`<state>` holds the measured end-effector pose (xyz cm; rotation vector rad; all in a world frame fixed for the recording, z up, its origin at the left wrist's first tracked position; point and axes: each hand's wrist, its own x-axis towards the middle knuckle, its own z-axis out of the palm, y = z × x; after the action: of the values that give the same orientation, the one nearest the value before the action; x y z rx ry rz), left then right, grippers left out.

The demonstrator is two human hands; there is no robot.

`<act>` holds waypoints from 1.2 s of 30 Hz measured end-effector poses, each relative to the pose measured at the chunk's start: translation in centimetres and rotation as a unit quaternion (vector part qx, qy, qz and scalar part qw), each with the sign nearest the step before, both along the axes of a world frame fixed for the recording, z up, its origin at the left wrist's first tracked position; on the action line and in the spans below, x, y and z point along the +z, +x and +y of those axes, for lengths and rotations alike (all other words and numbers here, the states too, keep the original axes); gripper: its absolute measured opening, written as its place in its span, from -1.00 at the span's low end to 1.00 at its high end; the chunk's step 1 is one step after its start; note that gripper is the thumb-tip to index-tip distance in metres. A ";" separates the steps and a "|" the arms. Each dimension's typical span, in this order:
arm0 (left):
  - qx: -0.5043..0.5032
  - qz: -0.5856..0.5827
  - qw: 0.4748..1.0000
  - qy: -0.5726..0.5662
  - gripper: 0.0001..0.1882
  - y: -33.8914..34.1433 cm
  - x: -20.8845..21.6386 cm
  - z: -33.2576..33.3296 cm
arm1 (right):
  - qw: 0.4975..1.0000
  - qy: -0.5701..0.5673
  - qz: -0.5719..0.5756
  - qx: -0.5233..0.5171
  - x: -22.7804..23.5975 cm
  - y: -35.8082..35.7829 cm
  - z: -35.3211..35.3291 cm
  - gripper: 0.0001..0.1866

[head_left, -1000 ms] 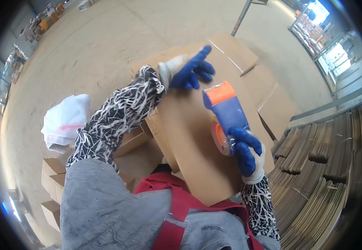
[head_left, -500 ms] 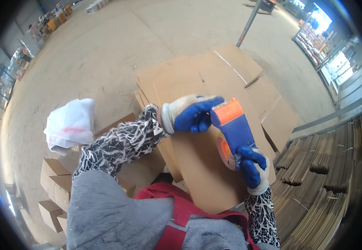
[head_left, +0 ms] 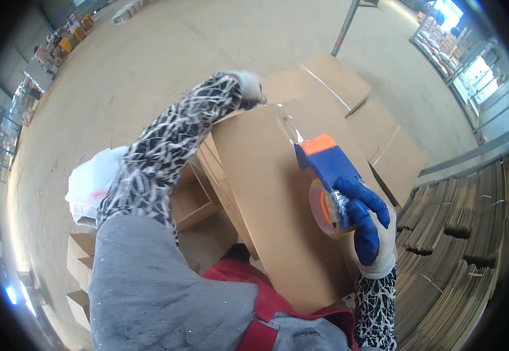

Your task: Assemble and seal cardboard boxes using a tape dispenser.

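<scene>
My right hand [head_left: 371,225], in a white glove with blue coating, is wrapped round the handle of a blue and orange tape dispenser [head_left: 331,161]. Its clear tape roll [head_left: 323,209] hangs at the left side. A strip of clear tape [head_left: 289,124] stretches from the dispenser's head to the far edge of a brown cardboard box [head_left: 266,193] in front of me. Up at that far edge is my left hand [head_left: 247,86], gloved likewise. Its fingers are mostly hidden and smeared by motion, so their grip cannot be made out.
Flat cardboard [head_left: 319,76] lies beyond and right of the box. Stacked cardboard sheets [head_left: 441,257] fill the right side. Open boxes [head_left: 193,199] and a white bag [head_left: 93,181] stand on the left. A metal post [head_left: 345,29] rises at the far side.
My left hand has moved away from the dispenser to the box's far edge. A strip of tape now spans from there to the dispenser. The box's far end looks raised.
</scene>
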<state>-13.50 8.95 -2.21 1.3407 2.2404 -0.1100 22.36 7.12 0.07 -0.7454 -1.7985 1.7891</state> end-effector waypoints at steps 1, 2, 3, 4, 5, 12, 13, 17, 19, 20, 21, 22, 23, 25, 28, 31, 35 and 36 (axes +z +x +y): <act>-0.004 -0.003 1.000 -0.002 -0.76 -0.8 -2.1 0.4 | 1.000 -0.002 -0.003 -0.004 -0.1 0.4 -0.1 -0.62; -0.111 0.011 0.994 0.015 -0.76 -3.4 -5.9 0.2 | 1.000 0.012 -0.005 0.002 -0.2 0.5 -0.3 -0.61; -0.227 0.019 0.973 0.029 -0.76 -4.8 -9.2 0.2 | 1.000 0.023 -0.013 -0.001 -0.3 0.7 -0.5 -0.60; -0.338 0.027 0.940 0.043 -0.76 -6.4 -12.0 0.4 | 1.000 0.022 -0.013 -0.001 -0.2 0.7 -0.7 -0.60; -0.348 0.025 0.936 0.041 -0.76 -5.9 -12.0 1.1 | 1.000 -0.008 -0.019 -0.013 0.0 0.7 -0.6 -0.62; -0.064 0.080 0.990 0.101 -0.43 1.8 -1.6 0.0 | 0.999 -0.044 -0.001 0.011 -2.2 1.3 0.0 -0.67; 0.031 -0.027 0.988 0.152 -0.34 5.8 0.3 0.8 | 0.998 -0.065 -0.011 -0.003 -2.6 1.8 0.0 -0.67; 0.021 0.118 0.980 0.158 -0.22 11.0 -2.4 2.0 | 0.999 0.018 0.027 -0.028 -4.5 9.4 -2.7 -0.68; 0.027 0.151 0.970 0.188 -0.21 9.1 -2.4 0.6 | 0.989 0.147 0.019 0.012 -3.3 16.1 -4.8 -0.70; 0.025 0.147 0.972 0.180 -0.21 8.2 -2.8 0.3 | 0.988 0.153 0.013 0.032 -2.8 19.7 -6.2 -0.72; 0.020 0.154 0.967 0.201 -0.22 7.7 -2.7 0.4 | 0.997 0.063 -0.049 -0.008 -3.7 24.5 -8.3 -0.73; 0.016 0.163 0.960 0.226 -0.23 7.7 -2.4 0.8 | 0.993 -0.024 -0.106 -0.047 -4.6 28.6 -10.5 -0.74; 0.012 0.163 0.959 0.230 -0.23 7.9 -2.1 1.3 | 0.989 -0.044 -0.123 -0.074 -5.0 31.1 -12.4 -0.75; 0.005 0.184 0.949 0.258 -0.24 9.2 -2.0 0.9 | 0.986 -0.030 -0.133 -0.091 -6.2 32.3 -14.0 -0.72; 0.009 0.296 0.914 0.278 -0.27 12.6 -1.9 -0.5 | 0.982 0.004 -0.154 -0.110 -9.3 28.2 -12.6 -0.63; -0.362 0.173 0.862 0.310 -0.14 27.8 -4.7 -5.7 | 0.992 -0.014 -0.095 -0.084 -10.0 27.3 -11.0 -0.58; -0.397 0.117 0.876 0.248 -0.24 39.0 -3.2 -10.7 | 0.985 -0.089 -0.077 -0.123 -10.3 26.6 -11.8 -0.48; -0.376 0.127 0.873 0.283 -0.27 39.6 -4.2 -10.4 | 0.972 -0.186 -0.020 -0.145 -8.4 25.4 -11.4 -0.55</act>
<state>26.12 -1.46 -6.36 2.6057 1.8646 0.1223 47.78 -4.25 -8.35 -1.1319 -1.3049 1.9363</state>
